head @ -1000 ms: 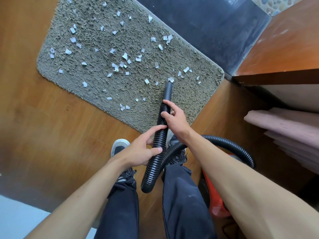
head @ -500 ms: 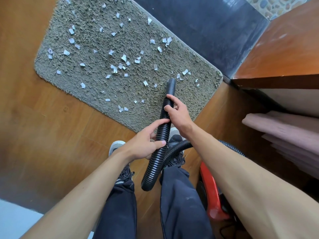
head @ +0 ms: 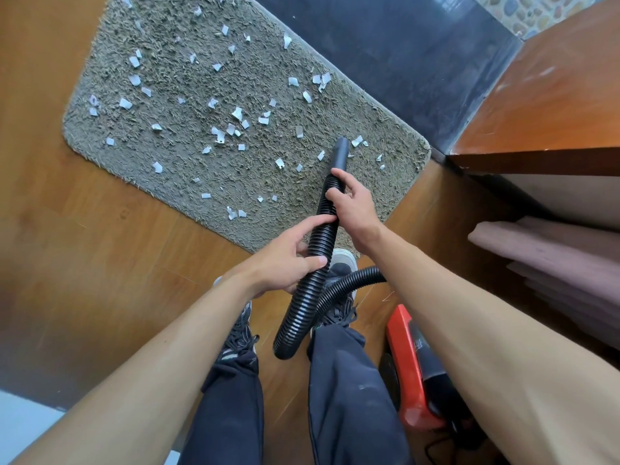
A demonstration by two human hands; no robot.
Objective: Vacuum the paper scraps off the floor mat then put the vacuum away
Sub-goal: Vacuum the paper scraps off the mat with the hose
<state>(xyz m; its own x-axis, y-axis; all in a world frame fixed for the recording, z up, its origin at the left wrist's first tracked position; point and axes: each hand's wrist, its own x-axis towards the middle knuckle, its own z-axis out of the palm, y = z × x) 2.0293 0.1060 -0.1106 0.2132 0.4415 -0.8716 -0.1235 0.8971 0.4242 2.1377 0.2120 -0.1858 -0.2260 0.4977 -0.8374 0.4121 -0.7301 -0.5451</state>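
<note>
**Floor mat strewn with scraps, hose in both hands**

Wooden floor filled most of the room as I saw it, and the grey shaggy floor mat lay on it at a slant, its far edge against a dark slab. A brown wooden cabinet stood to the right, with pinkish folded cloth stacked beneath it.

The red vacuum sat on the boards beside the person's right leg, partly hidden behind the right forearm. From it the black ribbed hose looped down between the knees and rose towards the mat.

The left hand gripped the hose lower down, forefinger stretched along the ribs and thumb pressed on the near side. The right hand held it just higher, fingers curled over the top close behind the smooth nozzle. The nozzle pointed down over the mat's near right part; whether its tip touched the pile I could not tell.

White paper scraps lay scattered across the mat, thickest towards the middle, with a few just beside the nozzle.
</note>
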